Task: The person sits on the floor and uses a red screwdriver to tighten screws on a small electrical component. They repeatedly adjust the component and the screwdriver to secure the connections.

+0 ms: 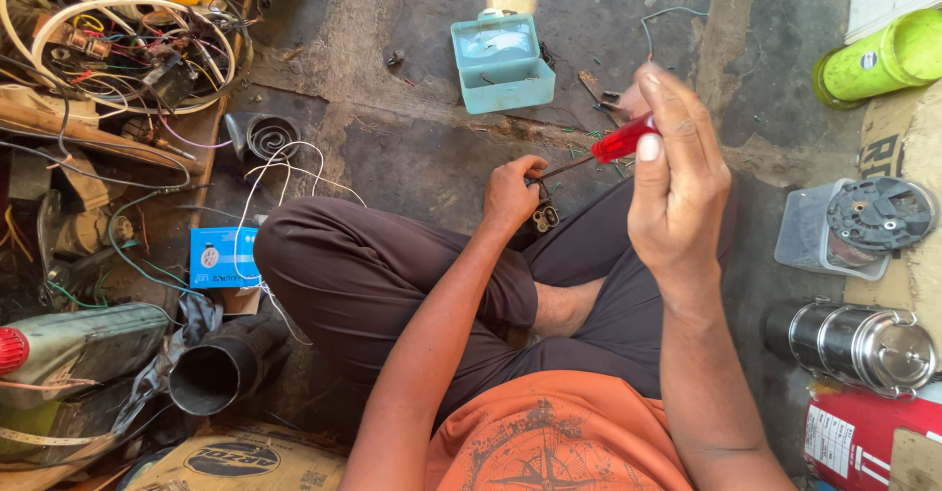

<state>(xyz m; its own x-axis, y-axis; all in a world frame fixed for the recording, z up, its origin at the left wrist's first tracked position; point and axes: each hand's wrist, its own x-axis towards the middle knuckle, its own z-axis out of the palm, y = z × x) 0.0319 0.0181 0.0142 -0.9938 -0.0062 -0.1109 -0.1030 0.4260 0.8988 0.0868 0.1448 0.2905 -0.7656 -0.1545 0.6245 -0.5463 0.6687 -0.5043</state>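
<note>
I sit cross-legged on a dirty concrete floor. My right hand (677, 182) is raised and grips the red handle of a screwdriver (620, 142). Its thin metal shaft slants down to the left, toward my left hand (510, 195). That hand is closed on a small dark electrical part (545, 216) held over my lap; its fingers hide most of the part. The screwdriver tip meets the top of the part beside my left fingers.
A pale blue plastic meter box (500, 61) lies ahead. Tangled wires and parts (118, 50) fill the left side, with a small blue carton (224, 256) and a black pipe (216, 373). At right are a green bottle (883, 59), a clear tub with a black disc (863, 221) and a steel container (854, 344).
</note>
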